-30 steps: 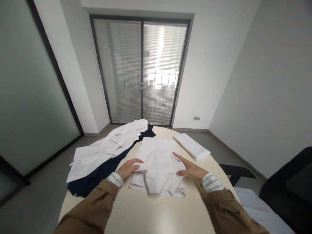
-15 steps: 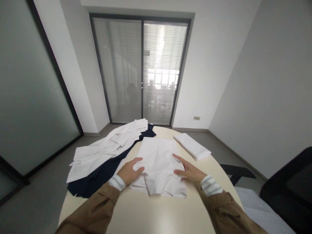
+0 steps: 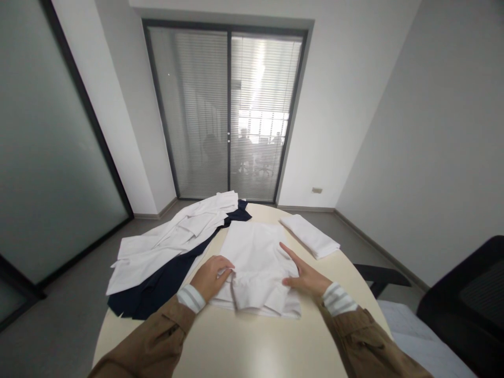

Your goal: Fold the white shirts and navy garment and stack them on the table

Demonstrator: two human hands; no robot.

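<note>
Plainly, hands (image 3: 255, 275) touch unlabelled shirt (image 3: 255, 262).

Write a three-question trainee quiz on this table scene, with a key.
1. True or false: both hands rest on the white garment.
2. Which lies under the white coat? A) dark cloth B) a towel C) a chair
3. Fill in: the folded cloth lies to the ____ of the garment.

Key: 1 true, left hand and right hand press its sides. 2 A, dark cloth. 3 right.
</note>
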